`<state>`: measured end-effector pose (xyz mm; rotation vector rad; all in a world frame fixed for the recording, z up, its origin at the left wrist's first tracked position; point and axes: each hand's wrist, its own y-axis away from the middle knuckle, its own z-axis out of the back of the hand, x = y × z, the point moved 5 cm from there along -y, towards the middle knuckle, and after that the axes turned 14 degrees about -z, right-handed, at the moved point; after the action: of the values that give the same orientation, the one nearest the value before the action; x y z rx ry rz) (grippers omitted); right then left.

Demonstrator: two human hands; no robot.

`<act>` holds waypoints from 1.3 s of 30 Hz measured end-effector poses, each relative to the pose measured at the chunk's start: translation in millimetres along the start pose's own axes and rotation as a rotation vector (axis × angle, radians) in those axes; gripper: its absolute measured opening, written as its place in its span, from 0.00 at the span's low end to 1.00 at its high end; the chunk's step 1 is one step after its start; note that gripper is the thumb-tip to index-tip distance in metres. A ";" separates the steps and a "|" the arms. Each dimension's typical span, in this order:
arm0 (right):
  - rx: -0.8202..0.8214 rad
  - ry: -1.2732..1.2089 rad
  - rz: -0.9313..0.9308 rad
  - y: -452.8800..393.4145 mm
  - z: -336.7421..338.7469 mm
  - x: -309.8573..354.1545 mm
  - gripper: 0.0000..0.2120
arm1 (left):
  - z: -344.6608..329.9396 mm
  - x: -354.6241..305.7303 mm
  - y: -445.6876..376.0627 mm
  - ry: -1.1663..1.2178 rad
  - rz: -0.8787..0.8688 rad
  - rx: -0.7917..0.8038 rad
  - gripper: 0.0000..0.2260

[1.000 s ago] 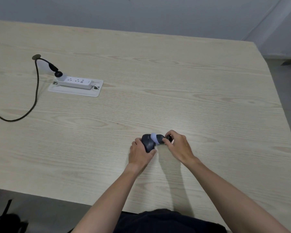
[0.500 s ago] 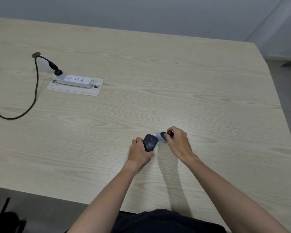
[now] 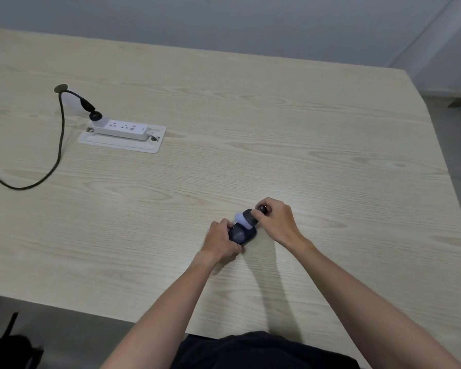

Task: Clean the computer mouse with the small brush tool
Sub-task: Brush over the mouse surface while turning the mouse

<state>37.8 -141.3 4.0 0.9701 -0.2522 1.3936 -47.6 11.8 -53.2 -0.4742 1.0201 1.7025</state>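
A dark grey computer mouse (image 3: 241, 234) lies on the light wooden table (image 3: 277, 134), a little right of the middle and toward the near edge. My left hand (image 3: 221, 241) grips its left side and holds it down. My right hand (image 3: 276, 221) is closed on a small brush tool (image 3: 248, 219) with a dark body and a pale lilac bristle head. The bristle head rests on the far end of the mouse. Part of the mouse is hidden under my left fingers.
A white power strip (image 3: 123, 128) sits on a white plate at the left, with a black plug and a dark cable (image 3: 56, 161) curving off the left edge. The table's near edge runs just in front of my body. Floor shows at right.
The brush head was beside the mouse's right end half a second ago; it now lies back on top of the mouse's far end. My left hand still holds the mouse.
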 end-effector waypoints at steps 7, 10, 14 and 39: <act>-0.079 0.144 0.010 -3.1 0.5 -5.8 0.05 | 2.9 3.2 1.0 0.150 0.016 -0.049 0.23; -0.028 0.030 0.015 1.4 2.5 -2.4 0.05 | 3.1 2.6 1.8 0.156 0.021 -0.039 0.25; -0.036 0.053 -0.055 10.5 2.6 -24.0 0.04 | 4.2 1.9 3.9 0.157 0.028 -0.043 0.24; -0.112 0.018 -0.115 17.6 3.8 -43.8 0.05 | 3.1 -0.6 4.0 0.124 0.013 -0.054 0.22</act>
<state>13.8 -177.1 -15.7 0.8658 -0.2544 1.2689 -50.5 13.6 -49.4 -0.6155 1.0702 1.7332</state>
